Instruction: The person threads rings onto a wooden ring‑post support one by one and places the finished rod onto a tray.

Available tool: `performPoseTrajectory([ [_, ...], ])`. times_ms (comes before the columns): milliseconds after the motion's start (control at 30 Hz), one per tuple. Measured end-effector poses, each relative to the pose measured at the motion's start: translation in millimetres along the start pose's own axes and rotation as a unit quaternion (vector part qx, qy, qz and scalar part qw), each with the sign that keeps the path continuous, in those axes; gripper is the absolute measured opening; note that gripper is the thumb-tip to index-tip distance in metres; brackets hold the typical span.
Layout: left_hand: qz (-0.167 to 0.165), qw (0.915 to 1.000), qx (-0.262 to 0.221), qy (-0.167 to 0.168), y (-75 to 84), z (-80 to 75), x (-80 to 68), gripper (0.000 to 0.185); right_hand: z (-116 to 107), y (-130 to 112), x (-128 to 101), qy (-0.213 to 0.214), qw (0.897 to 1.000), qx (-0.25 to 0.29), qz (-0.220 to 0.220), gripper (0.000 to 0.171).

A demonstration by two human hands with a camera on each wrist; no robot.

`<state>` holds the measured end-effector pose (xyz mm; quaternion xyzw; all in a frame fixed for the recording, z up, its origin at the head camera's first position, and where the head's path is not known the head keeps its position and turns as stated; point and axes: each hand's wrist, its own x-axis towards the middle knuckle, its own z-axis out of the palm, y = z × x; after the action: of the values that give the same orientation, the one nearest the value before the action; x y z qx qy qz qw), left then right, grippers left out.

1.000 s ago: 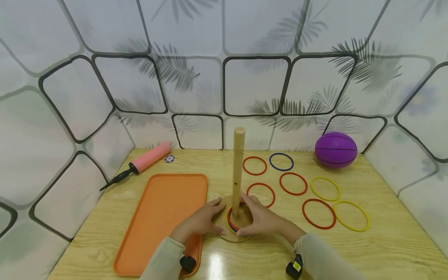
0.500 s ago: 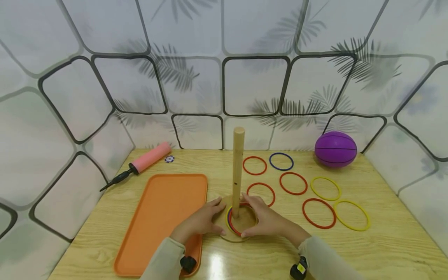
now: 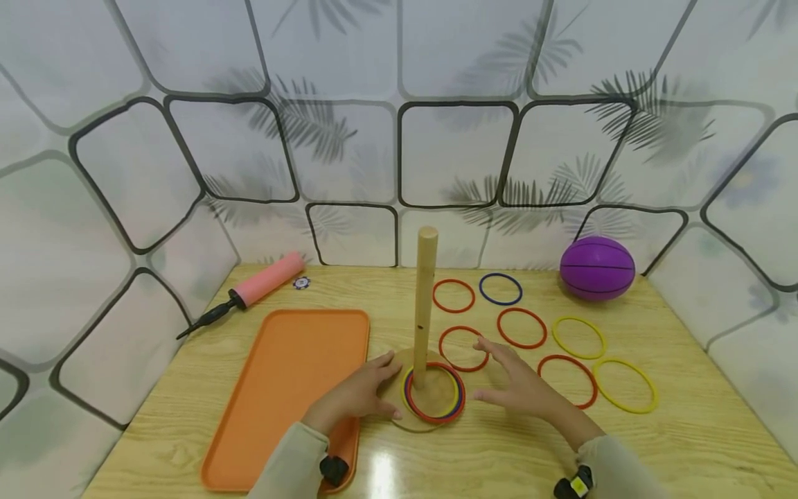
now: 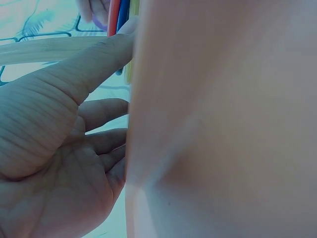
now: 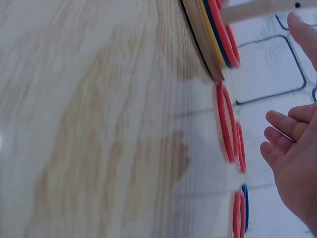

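Note:
A wooden post (image 3: 425,305) stands upright on a round wooden base (image 3: 405,420) in the middle of the table. Around its foot lie a yellow, a blue and a red ring (image 3: 462,409), stacked with the red one uppermost. My left hand (image 3: 355,394) rests at the base's left edge, its fingers spread and the thumb pointing toward the rings. To the right of the base, my right hand (image 3: 517,384) hovers above the table with fingers and thumb apart, holding nothing. The right wrist view also shows this right hand (image 5: 297,148) apart from the stacked rings (image 5: 223,34).
An orange tray (image 3: 293,367) lies left of the base. Behind it are a pink hand pump (image 3: 268,281) and a small chip (image 3: 302,283). Several loose rings, including a blue ring (image 3: 501,274) and a yellow ring (image 3: 654,395), lie right. A purple ball (image 3: 597,269) sits at the back right.
My right hand has let go of the rings and moved right, away from the base. Earlier the red ring shifted right around the post. The left hand has stayed in place.

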<state>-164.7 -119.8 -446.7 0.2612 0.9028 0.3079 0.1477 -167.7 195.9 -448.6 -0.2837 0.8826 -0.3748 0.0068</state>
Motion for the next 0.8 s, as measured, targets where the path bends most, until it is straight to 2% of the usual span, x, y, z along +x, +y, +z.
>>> performPoseTrajectory([
  [133, 0.0, 1.0, -0.001, -0.001, 0.6, -0.6, -0.9, 0.085, -17, 8, -12, 0.029, 0.999, 0.001, 0.022, 0.089],
  [333, 0.0, 1.0, -0.004, -0.001, 0.9, -0.9, -1.4, 0.085, -49, 23, -32, 0.07, 0.996, -0.032, 0.042, 0.086],
  [467, -0.001, 1.0, -0.002, -0.002, 0.9, -0.8, -1.5, 0.085, -68, 35, -47, 0.078, 0.994, -0.031, 0.076, 0.087],
  [567, 0.0, 1.0, -0.001, -0.002, 0.6, -0.9, -1.2, 0.084, -80, 43, -57, 0.084, 0.992, -0.041, 0.087, 0.088],
  [700, -0.001, 1.0, -0.001, -0.003, 0.6, -1.0, -1.3, 0.084, -92, 55, -71, 0.09, 0.99, -0.056, 0.097, 0.09],
  [800, -0.006, 1.0, -0.001, -0.004, 0.3, -0.5, -1.0, 0.085, -100, 64, -80, 0.088, 0.987, -0.061, 0.122, 0.092],
])
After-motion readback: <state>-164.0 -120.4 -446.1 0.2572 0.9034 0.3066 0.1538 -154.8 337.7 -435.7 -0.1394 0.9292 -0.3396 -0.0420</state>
